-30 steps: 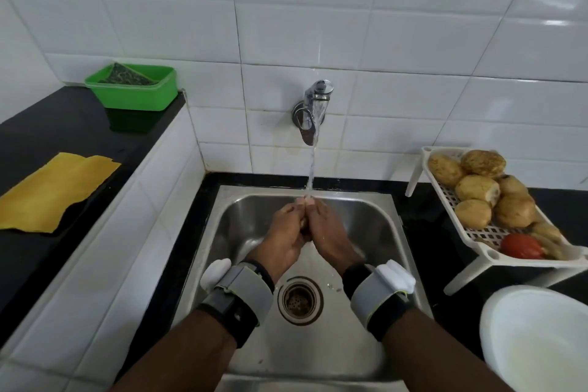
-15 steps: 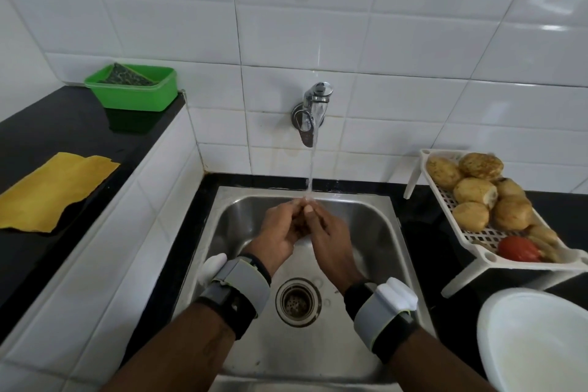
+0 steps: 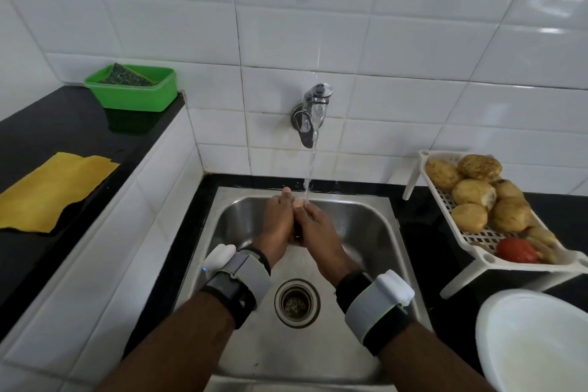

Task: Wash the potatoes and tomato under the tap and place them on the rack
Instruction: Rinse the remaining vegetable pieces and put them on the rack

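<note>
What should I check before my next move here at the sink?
1. Left hand and right hand over sink: ok.
2. Tap running onto them: ok.
3. Anything in the grip between the two palms: cannot tell.
4. Potatoes on rack: ok.
5. Tomato at the rack's low end: ok.

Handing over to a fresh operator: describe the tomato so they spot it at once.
Right of the steel sink, a white slotted rack stands on the black counter. The tomato lies at its near end, in front of the potatoes. It alone is red and smooth; its neighbours are brownish-yellow.
</note>
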`<action>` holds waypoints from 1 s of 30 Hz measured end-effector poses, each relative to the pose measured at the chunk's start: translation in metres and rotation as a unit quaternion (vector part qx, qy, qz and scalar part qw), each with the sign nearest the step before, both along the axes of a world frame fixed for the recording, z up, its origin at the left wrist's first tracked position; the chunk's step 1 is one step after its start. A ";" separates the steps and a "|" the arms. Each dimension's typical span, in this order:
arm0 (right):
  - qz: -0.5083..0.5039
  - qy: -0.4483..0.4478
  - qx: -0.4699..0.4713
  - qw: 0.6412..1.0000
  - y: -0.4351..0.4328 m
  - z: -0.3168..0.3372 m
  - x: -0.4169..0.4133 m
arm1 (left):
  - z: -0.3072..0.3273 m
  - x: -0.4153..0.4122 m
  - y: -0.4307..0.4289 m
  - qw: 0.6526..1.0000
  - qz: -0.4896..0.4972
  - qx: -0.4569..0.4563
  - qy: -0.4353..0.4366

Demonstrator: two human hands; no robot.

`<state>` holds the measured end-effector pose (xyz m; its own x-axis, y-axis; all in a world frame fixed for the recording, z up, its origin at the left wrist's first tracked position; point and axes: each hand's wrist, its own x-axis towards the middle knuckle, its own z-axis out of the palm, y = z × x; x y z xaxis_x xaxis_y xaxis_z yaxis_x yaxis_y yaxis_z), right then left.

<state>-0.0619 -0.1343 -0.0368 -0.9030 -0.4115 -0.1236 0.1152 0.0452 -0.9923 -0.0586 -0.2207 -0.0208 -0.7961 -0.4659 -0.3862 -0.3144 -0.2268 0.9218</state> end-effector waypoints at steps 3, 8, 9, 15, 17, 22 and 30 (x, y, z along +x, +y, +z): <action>-0.019 0.053 0.037 0.998 -0.003 0.001 0.001 | 0.005 0.002 -0.003 0.998 -0.040 -0.014 -0.046; -0.042 0.165 0.076 0.982 -0.002 0.011 -0.006 | 0.011 0.003 0.007 0.997 -0.030 0.047 -0.062; -0.044 0.175 0.086 0.980 0.000 0.014 -0.005 | 0.013 0.004 0.009 0.996 -0.034 0.051 -0.063; -0.025 0.201 0.176 0.963 -0.003 0.009 -0.016 | 0.006 0.002 0.006 0.996 -0.027 -0.088 0.005; -0.014 0.167 0.176 0.970 -0.005 0.013 -0.021 | 0.001 0.003 0.004 0.984 -0.014 -0.168 0.056; 0.015 0.060 0.101 0.993 -0.005 0.025 -0.031 | 0.005 0.014 0.008 0.939 -0.036 -0.297 0.169; -0.020 0.144 0.160 0.976 -0.006 0.028 -0.023 | 0.001 0.003 0.002 0.944 -0.041 -0.304 0.125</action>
<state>-0.0852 -0.1400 -0.0092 -0.9339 -0.3568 0.0217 -0.1585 0.3590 -0.9198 -0.0561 -0.2185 -0.0197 -0.8697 -0.4739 0.1377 -0.0627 0.3828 0.9217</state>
